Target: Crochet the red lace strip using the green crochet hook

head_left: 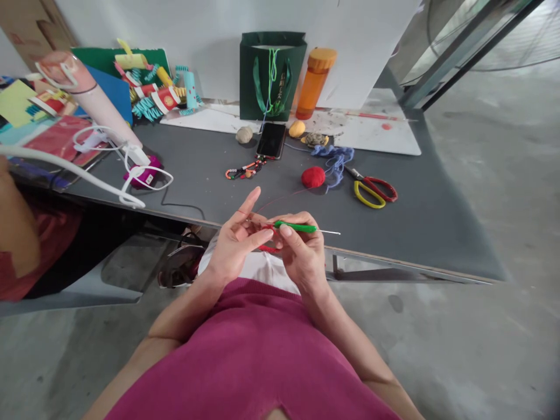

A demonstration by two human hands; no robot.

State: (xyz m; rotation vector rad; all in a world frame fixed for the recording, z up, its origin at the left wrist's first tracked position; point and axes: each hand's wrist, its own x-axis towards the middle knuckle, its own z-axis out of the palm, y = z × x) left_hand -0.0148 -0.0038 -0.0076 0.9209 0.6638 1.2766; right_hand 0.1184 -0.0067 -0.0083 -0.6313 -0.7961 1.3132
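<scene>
My right hand (304, 248) is closed on a green-handled crochet hook (297, 227), whose thin metal shaft points right. Between thumb and fingers, my left hand (238, 239) pinches a small piece of red crochet work (268, 248), with its index finger raised. The green handle's left end meets the red piece, which my fingers partly hide. From my left hand a thin red strand runs up to a red ball of yarn (313, 177) on the grey table. Both hands are in front of the table's near edge, above my lap.
Scissors (371, 189) and tangled blue yarn (335, 160) lie right of the red ball. Behind are a phone (272, 140), a green paper bag (272, 76) and an orange bottle (315, 84). A pink cylindrical device (94, 105) with white cables stands left, near another person's arm (20, 227).
</scene>
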